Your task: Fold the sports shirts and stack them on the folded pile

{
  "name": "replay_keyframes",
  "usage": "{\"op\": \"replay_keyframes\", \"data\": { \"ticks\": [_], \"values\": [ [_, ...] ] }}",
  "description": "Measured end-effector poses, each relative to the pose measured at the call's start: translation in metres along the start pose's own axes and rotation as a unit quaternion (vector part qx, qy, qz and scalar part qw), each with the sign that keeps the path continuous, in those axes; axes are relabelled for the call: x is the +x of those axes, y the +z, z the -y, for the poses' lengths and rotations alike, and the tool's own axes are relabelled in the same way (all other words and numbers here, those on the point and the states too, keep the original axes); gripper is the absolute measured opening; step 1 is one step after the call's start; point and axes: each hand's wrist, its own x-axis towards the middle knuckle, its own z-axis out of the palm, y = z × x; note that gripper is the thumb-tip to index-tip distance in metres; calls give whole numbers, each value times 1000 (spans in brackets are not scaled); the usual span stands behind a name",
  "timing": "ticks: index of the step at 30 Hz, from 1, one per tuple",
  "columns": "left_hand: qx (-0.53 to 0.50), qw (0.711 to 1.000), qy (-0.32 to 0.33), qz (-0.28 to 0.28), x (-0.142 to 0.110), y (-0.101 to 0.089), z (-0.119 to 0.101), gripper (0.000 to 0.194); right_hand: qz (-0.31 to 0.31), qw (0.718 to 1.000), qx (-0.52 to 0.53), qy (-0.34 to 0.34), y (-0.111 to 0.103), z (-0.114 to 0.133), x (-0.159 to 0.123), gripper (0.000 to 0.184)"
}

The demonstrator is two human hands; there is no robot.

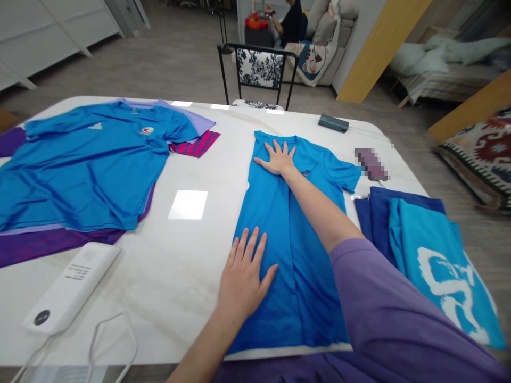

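A blue T-shirt lies on the white table, its left side folded inward so it forms a long strip with one sleeve still out on the right. My left hand lies flat and open on the shirt's lower left edge. My right hand is stretched out, fingers spread, pressing flat near the collar at the far end. Neither hand holds anything.
A pile of spread blue and purple shirts covers the table's left. Folded blue garments lie at the right. A white device with a cable sits front left. A dark case, a chair and a seated person are beyond.
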Motion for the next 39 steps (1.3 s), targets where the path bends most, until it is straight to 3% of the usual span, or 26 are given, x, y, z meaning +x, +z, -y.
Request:
{"op": "replay_keyframes", "data": {
  "ticks": [6,9,12,15,19,24,27,30,33,37,39],
  "values": [
    [-9,1000,13,2,10,2,15,89,-3,999,24,-23,1,9,28,110],
    [-8,999,32,7,8,-2,16,95,-17,998,51,-44,-15,-4,19,104],
    [-7,998,55,-1,4,-9,5,96,-73,994,50,-60,-41,-35,-9,93],
    [-7,995,98,4,-8,-14,-21,92,-86,993,24,-79,-61,-81,-50,86],
    [-8,986,166,29,-31,-12,-49,95,-66,996,-12,-62,-69,-141,-95,81],
    [-43,983,173,40,-41,-24,-73,83,-84,984,-33,154,-86,-206,-109,69],
    [-82,983,153,66,-28,-28,-120,63,-56,968,-37,241,-99,-241,-111,64],
    [-88,968,202,120,-9,-17,-179,57,-40,961,-25,273,-102,-264,-114,66],
    [-71,952,258,149,3,2,-220,54,-46,961,-21,271,-100,-277,-115,69],
    [-58,942,283,170,3,18,-238,59,-42,969,-2,245,-101,-288,-110,58],
    [-54,943,278,173,-1,20,-241,53,-41,974,45,220,-103,-292,-105,55]
  ]
}}
